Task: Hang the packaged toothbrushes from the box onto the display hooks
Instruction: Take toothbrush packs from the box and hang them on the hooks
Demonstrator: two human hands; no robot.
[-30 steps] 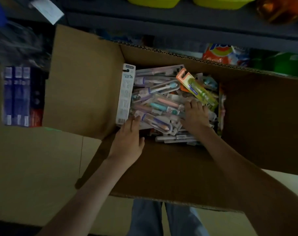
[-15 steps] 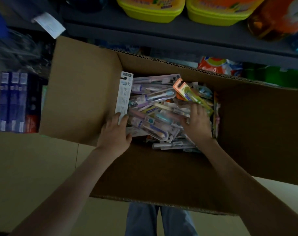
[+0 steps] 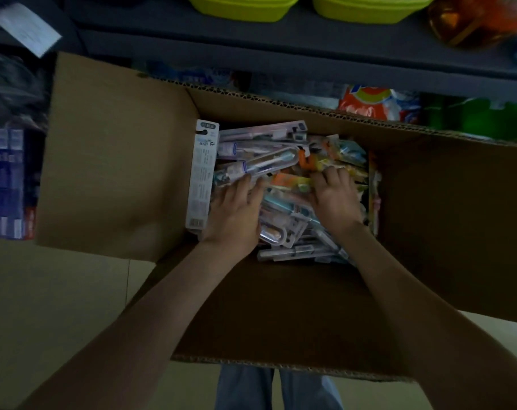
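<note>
An open cardboard box [image 3: 118, 173] holds a loose pile of packaged toothbrushes [image 3: 283, 214]. A tall white pack [image 3: 202, 176] stands on edge against the box's left inner wall. My left hand [image 3: 236, 211] lies palm down on the left of the pile, its fingertips touching the near end of a clear pack with a blue-white brush [image 3: 266, 165]. My right hand [image 3: 335, 196] is on the pile's right side, and its curled fingers pinch an orange-and-yellow pack [image 3: 307, 162]. No display hooks are in view.
The box's flaps spread wide to the left, right [image 3: 458, 220] and towards me. Behind it runs a dark shelf [image 3: 280, 45] with yellow-green tubs [image 3: 242, 7], an orange bottle and bagged goods. Blue boxes [image 3: 6, 182] stand at the left. Pale floor lies below.
My left hand has left the tall white pack and slid right onto the pile. My right hand has moved forward and curled on the orange-and-yellow pack.
</note>
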